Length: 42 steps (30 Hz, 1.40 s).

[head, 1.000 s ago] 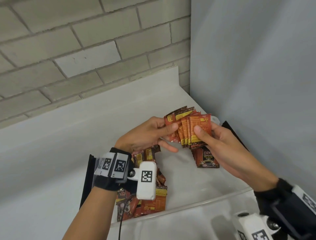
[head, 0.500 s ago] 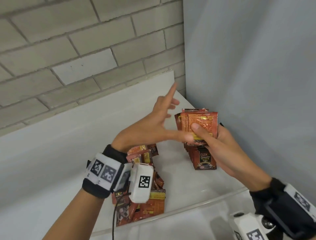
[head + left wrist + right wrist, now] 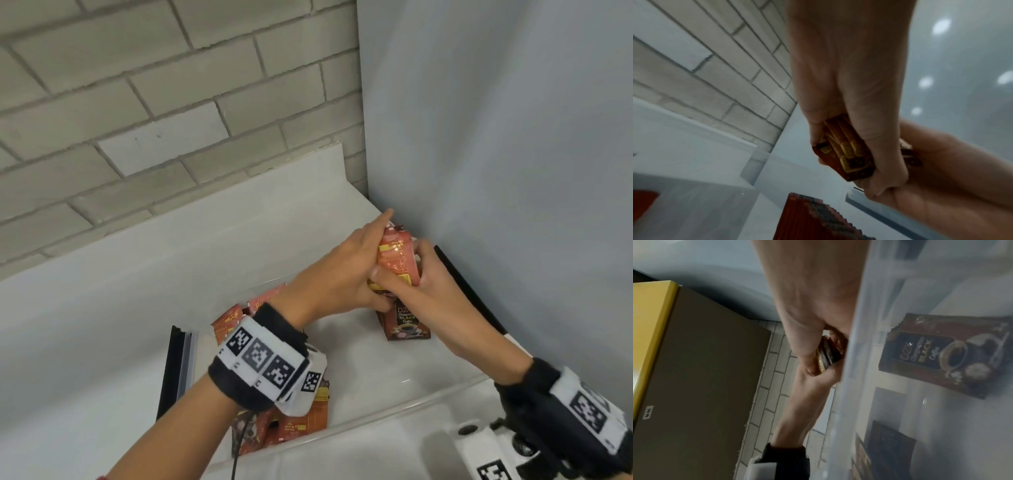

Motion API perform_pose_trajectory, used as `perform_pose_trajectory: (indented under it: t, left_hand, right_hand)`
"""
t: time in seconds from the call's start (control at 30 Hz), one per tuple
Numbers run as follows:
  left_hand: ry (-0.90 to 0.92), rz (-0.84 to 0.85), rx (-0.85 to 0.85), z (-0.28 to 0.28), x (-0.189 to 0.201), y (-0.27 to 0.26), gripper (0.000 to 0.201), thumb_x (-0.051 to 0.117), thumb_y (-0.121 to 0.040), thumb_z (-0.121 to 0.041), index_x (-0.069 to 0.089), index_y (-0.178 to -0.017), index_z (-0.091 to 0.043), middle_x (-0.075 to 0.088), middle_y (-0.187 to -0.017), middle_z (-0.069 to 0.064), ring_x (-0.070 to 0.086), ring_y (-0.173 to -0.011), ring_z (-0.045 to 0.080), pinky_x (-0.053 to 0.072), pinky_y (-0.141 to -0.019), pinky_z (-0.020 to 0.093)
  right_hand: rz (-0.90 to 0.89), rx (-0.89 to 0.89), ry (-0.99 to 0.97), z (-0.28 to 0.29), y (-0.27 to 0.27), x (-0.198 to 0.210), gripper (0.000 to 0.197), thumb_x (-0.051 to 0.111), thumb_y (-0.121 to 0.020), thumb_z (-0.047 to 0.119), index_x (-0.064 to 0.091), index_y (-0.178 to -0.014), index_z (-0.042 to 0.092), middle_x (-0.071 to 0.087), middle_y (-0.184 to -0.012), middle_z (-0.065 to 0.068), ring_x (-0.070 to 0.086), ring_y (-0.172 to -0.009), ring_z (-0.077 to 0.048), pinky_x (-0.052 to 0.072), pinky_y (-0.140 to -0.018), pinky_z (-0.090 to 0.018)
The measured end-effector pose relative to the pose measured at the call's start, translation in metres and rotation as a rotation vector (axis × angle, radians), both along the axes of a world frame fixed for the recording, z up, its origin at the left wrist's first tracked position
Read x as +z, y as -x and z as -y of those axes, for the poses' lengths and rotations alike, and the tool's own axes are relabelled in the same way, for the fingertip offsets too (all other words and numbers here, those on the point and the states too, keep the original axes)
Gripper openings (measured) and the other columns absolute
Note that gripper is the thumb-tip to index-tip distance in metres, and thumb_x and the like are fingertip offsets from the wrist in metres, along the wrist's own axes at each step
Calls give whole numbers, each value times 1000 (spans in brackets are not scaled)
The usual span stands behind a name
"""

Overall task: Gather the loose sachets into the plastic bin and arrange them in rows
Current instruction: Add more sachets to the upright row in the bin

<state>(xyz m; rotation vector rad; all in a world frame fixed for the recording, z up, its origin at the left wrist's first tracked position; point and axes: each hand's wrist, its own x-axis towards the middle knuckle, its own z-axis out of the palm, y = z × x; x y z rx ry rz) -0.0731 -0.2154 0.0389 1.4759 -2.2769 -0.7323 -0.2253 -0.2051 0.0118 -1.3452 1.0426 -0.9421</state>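
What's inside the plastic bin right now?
A standing row of sachets at the right, loose sachets at the left, partly hidden by the left wrist. Both hands hold a bundle above.

Left hand [image 3: 346, 274] and right hand [image 3: 428, 277] together, fingers [image 3: 875, 146] curled, clasping.

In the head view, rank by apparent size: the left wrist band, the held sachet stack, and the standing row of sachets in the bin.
1. left wrist band, nearest the camera.
2. held sachet stack and standing row of sachets: both partly hidden, too alike to rank.
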Motion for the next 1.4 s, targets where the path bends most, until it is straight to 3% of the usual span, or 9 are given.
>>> perform_pose_trajectory:
  t: [0.07,0.2,0.33,0.47,0.67,0.8,1.03,1.27,1.4]
  left_hand:
    - [19,-106,-4,1,-1,-7,100,82,-69,-15,19,-147,-19,47,-130,0,49,-108,8,39,-85,7]
    - [55,-272,-15,-5,-4,-14,80,84,-66,-11,37,-130,-19,57,-113,1,59,-94,9,52,-80,27]
    - [51,-346,-56,-8,-12,-13,82,83,-62,-13,37,-127,-29,53,-127,-4,58,-109,10,50,-88,28]
    - [81,-336,-123,-10,-18,-8,81,77,-59,-29,35,-127,-37,35,-139,-26,25,-140,1,29,-112,28]
    - [208,-360,-108,-10,-27,-4,102,82,-61,-31,17,-140,-35,25,-147,1,24,-139,17,29,-112,50]
    - [312,-390,-204,-9,-29,0,85,85,-67,-19,35,-136,-18,36,-142,13,34,-136,24,37,-104,53]
    - [195,-406,-171,-14,-30,2,73,84,-68,-6,49,-132,-4,45,-135,10,43,-129,17,40,-106,35]
    - [205,-449,-164,-16,-30,3,77,82,-67,-2,43,-132,-6,48,-130,11,51,-120,19,47,-96,39]
    - [237,-399,-220,-16,-30,4,62,78,-69,-4,56,-127,-11,47,-129,12,48,-123,19,45,-99,36]
  right_hand:
    - [72,73,-65,0,1,2,59,78,-70,50,45,-107,18,68,-103,-11,69,-93,-22,55,-87,-41]
    - [248,195,-224,3,2,4,83,73,-62,65,46,-119,11,67,-113,-11,64,-109,-20,47,-100,-40]
    - [421,201,-358,4,2,7,66,75,-70,38,38,-121,18,61,-120,-13,67,-107,-18,55,-87,-34]
    - [412,324,-377,0,3,9,78,81,-66,27,36,-129,34,60,-126,-7,66,-109,-17,57,-81,-31]
    - [312,328,-305,-1,2,11,77,76,-74,29,34,-136,46,56,-129,-8,67,-106,-18,57,-76,-31]
    - [286,306,-277,-1,1,12,69,70,-71,32,42,-133,28,59,-122,-12,67,-105,-20,56,-73,-28]
    - [208,358,-248,-3,0,10,50,73,-76,30,52,-121,22,66,-111,-2,65,-108,-13,55,-76,-28]
    - [203,340,-278,-5,-2,12,64,70,-77,31,36,-131,25,56,-123,-6,64,-109,-7,53,-73,-22]
    - [117,366,-268,-7,0,14,48,71,-79,38,53,-119,19,69,-107,-1,66,-104,-8,55,-78,-25]
